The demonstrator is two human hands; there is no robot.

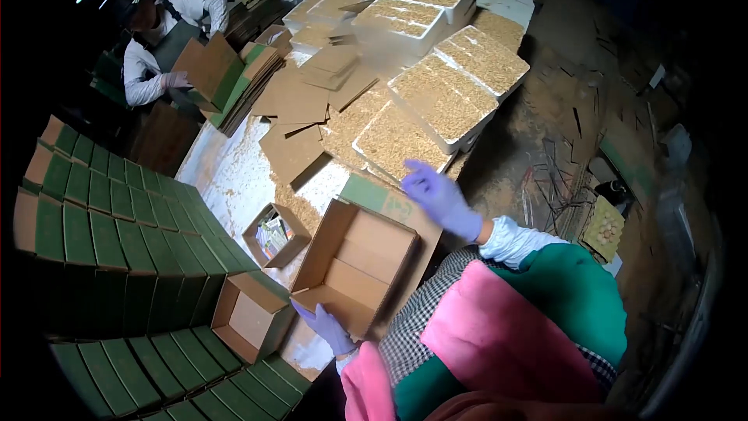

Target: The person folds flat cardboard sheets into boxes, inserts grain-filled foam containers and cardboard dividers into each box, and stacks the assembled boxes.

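Note:
An unlidded brown cardboard box [366,242] lies tilted in front of me, and its inside shows bare cardboard. At its near left corner, my left hand [329,330] in a purple glove grips the wall. My right hand [442,201], gloved the same way, is raised beyond the box's far right corner. Its fingers are loosely bent and apart, with nothing seen in them. Just past those fingertips sits a white foam tray [401,143] filled with tan, sawdust-like grains. A green printed cardboard flap [378,196] shows behind the box.
Several more grain-filled trays [444,97] are stacked toward the back right. Flat cardboard pieces [292,97] cover mid-table. A small box of papers [274,235] and another open box [251,316] stand left, beside stacked green boxes [117,234]. Across the table, a person [175,47] handles a green-and-brown box.

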